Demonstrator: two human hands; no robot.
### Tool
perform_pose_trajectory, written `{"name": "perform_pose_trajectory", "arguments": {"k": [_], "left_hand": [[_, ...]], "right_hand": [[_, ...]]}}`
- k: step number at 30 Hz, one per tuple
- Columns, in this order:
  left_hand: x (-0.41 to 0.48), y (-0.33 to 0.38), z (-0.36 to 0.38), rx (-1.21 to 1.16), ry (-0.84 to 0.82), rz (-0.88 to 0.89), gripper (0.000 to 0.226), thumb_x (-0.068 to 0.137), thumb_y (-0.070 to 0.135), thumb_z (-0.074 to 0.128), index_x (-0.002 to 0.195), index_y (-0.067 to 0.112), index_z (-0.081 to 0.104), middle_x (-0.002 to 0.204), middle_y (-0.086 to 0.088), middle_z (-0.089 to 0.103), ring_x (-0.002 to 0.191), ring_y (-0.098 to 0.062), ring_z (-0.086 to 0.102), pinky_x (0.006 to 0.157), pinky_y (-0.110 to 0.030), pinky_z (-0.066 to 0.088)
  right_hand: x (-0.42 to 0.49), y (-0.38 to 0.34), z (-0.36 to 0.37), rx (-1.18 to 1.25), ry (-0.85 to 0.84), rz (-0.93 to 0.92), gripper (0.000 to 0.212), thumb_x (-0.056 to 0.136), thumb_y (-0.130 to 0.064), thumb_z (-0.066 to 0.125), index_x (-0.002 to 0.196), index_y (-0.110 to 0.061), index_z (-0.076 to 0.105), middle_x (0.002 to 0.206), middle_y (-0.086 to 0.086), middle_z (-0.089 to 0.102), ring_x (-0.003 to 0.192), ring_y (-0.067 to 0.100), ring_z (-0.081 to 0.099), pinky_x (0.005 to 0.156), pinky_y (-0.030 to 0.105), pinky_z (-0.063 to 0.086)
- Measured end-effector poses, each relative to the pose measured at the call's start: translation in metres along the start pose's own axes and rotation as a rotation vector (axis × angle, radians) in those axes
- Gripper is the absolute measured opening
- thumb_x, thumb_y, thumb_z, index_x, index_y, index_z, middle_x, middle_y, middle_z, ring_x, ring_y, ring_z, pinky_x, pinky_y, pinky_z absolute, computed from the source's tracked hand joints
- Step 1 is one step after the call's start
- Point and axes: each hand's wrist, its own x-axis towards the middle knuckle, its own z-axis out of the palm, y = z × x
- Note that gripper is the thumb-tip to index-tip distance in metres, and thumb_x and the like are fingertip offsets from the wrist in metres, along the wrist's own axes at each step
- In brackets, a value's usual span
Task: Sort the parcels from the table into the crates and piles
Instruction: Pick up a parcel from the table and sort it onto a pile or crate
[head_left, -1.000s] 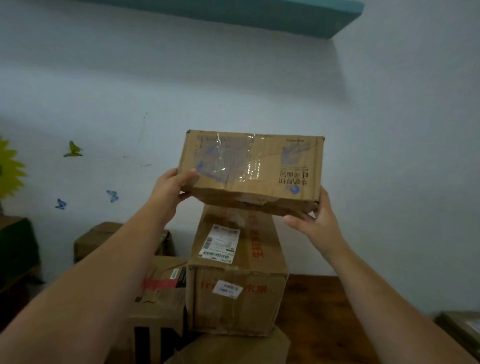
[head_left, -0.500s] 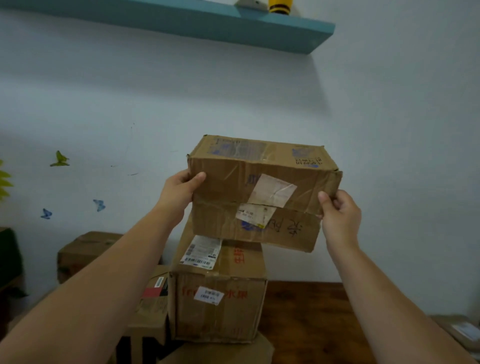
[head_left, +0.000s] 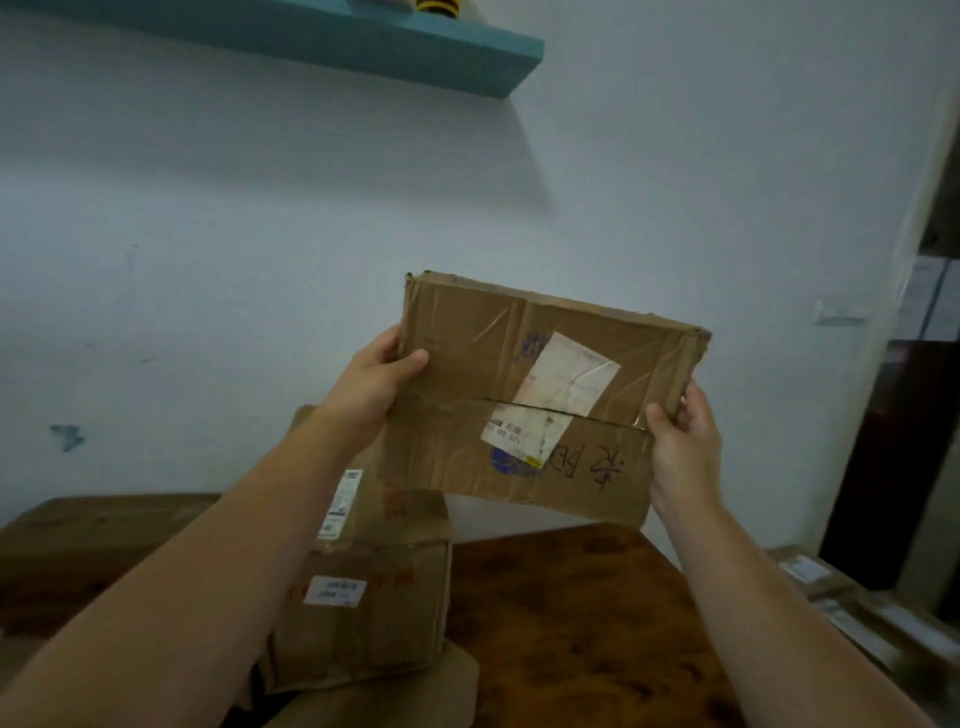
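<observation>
Clasping the parcel (head_left: 467, 374) at either end, left hand (head_left: 371, 387) and right hand (head_left: 683, 447) hold it crosswise, labelled face showing.

left hand (head_left: 371, 387): raised, arm outstretched, thumb curled in front, gripping | right hand (head_left: 685, 441): raised, arm outstretched, thumb forward, gripping

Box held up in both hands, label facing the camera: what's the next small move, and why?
Probably rotate the box to read it: its label and handwriting look upside down. The left hand and right hand grip its ends, above the table, so turning is unobstructed.
</observation>
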Motion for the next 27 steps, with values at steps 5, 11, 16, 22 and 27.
{"name": "perform_pose_trajectory", "arguments": {"k": [5,11,16,22,27], "left_hand": [[-0.010,-0.014,0.069,0.048,0.016,-0.056,0.042,0.088,0.023,0.063,0.127,0.012,0.054,0.116,-0.002,0.064,0.099,-0.015,0.064,0.076,-0.027,0.053],[-0.028,-0.048,0.172,0.023,-0.001,-0.160,0.021,0.085,0.040,0.062,0.094,0.022,0.066,0.094,0.005,0.071,0.083,-0.010,0.068,0.065,-0.023,0.050],[-0.041,-0.090,0.277,-0.005,-0.070,-0.279,0.018,0.087,0.044,0.059,0.099,0.031,0.062,0.102,0.008,0.066,0.092,-0.011,0.062,0.072,-0.028,0.047],[-0.040,-0.127,0.362,0.065,-0.099,-0.315,0.023,0.082,0.024,0.070,0.101,0.031,0.060,0.102,0.006,0.066,0.093,-0.015,0.062,0.068,-0.029,0.047],[-0.026,-0.173,0.418,0.118,-0.137,-0.356,0.027,0.086,0.039,0.064,0.110,0.029,0.057,0.109,0.004,0.064,0.097,-0.017,0.061,0.078,-0.035,0.049]], "right_hand": [[0.018,-0.005,-0.071,-0.099,0.083,0.047,0.037,0.092,-0.011,0.057,0.125,-0.021,0.043,0.116,0.003,0.063,0.106,0.018,0.062,0.095,0.047,0.049],[0.044,-0.007,-0.183,-0.173,0.068,0.043,0.018,0.087,-0.013,0.063,0.088,-0.030,0.056,0.096,0.000,0.065,0.093,0.022,0.064,0.084,0.045,0.054],[0.070,-0.009,-0.291,-0.129,-0.025,0.135,0.028,0.091,-0.008,0.055,0.097,-0.034,0.060,0.096,-0.005,0.072,0.090,0.016,0.069,0.078,0.041,0.055],[0.100,0.003,-0.372,-0.337,0.001,0.184,0.025,0.093,-0.021,0.055,0.111,-0.037,0.049,0.108,-0.007,0.064,0.104,0.020,0.062,0.091,0.052,0.049],[0.126,0.030,-0.424,-0.433,0.115,0.192,0.012,0.092,-0.022,0.057,0.102,-0.025,0.051,0.101,-0.001,0.065,0.093,0.019,0.065,0.087,0.050,0.052]]}}
